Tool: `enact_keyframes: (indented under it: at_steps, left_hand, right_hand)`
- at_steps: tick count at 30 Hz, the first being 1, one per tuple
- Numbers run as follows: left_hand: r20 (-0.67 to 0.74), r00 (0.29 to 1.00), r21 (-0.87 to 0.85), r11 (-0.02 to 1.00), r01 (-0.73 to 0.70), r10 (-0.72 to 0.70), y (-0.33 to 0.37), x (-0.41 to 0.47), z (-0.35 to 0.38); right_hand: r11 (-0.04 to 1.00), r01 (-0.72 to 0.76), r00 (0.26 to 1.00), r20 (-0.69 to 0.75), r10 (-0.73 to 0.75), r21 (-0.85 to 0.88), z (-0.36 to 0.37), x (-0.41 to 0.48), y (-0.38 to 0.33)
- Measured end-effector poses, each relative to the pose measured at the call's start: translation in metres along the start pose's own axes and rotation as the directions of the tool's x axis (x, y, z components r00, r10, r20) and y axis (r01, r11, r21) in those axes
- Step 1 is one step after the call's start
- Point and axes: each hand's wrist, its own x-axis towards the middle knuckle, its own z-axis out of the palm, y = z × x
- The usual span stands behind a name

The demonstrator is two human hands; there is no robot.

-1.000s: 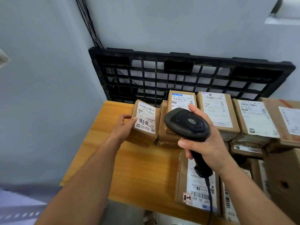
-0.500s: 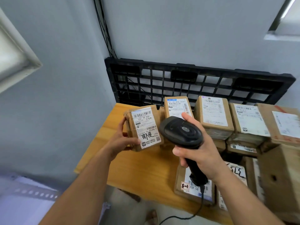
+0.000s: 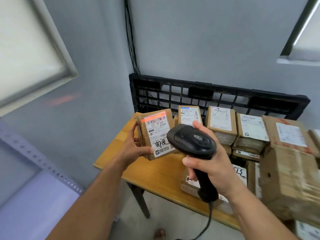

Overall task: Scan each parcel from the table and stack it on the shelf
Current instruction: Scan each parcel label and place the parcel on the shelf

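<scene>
My left hand [image 3: 134, 149] grips a small brown cardboard parcel [image 3: 156, 132] by its left side, lifted above the wooden table [image 3: 155, 172] with its white label facing me. A red scan line glows across the barcode at the label's top. My right hand [image 3: 210, 168] holds a black barcode scanner [image 3: 192, 144] by its handle, head pointed at the parcel from the right. Several more labelled parcels [image 3: 221, 122] lie in rows on the table behind and right of the scanner.
A black plastic pallet [image 3: 220, 96] leans against the grey wall behind the table. A pale metal shelf post [image 3: 41, 165] with holes runs across the lower left. The scanner cable [image 3: 207, 226] hangs below my right wrist. Larger taped boxes [image 3: 290, 179] crowd the table's right.
My left hand has lifted the parcel off the table and turned its label towards me. The red scan line now falls on its barcode. My view has swung left and up.
</scene>
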Motion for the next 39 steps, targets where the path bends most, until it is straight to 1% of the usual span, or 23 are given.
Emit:
enact_keyframes:
  at_steps: [5, 13, 19, 22, 26, 32, 35, 39]
  left_hand:
    - [-0.064, 0.998, 0.018, 0.999, -0.028, 0.029, -0.002, -0.039, 0.001]
    - [-0.142, 0.99, 0.029, 0.999, -0.019, 0.023, -0.015, -0.091, -0.013]
    - [-0.206, 0.971, 0.034, 0.993, -0.114, 0.118, -0.012, -0.121, -0.041]
    - [-0.246, 0.953, 0.072, 0.984, -0.163, 0.176, -0.006, -0.139, -0.065]
    - [-0.33, 0.92, 0.095, 0.977, -0.191, 0.212, 0.002, -0.173, -0.11]
    - [-0.46, 0.848, 0.132, 0.965, -0.228, 0.263, 0.014, -0.246, -0.187]
    - [-0.522, 0.803, 0.165, 0.958, -0.235, 0.287, 0.016, -0.283, -0.22]
    - [-0.602, 0.73, 0.172, 0.946, -0.275, 0.322, 0.015, -0.327, -0.26]
  right_hand:
    - [1.0, -0.01, 0.999, 0.04, 0.01, -0.008, 0.007, -0.028, -0.003]
    - [1.0, -0.012, 0.997, 0.076, 0.011, 0.011, 0.023, -0.059, -0.011]
    - [0.995, 0.075, 0.994, 0.088, -0.069, -0.067, 0.052, -0.064, -0.019]
    - [0.991, 0.117, 0.989, 0.1, -0.11, -0.066, 0.076, -0.065, -0.023]
    - [0.987, 0.155, 0.981, 0.124, -0.15, -0.031, 0.119, -0.063, -0.03]
    - [0.975, 0.223, 0.95, 0.222, -0.219, 0.009, 0.198, -0.059, -0.043]
    - [0.969, 0.244, 0.933, 0.265, -0.244, 0.033, 0.238, -0.062, -0.046]
    - [0.971, 0.228, 0.913, 0.332, -0.238, 0.072, 0.288, -0.066, -0.047]
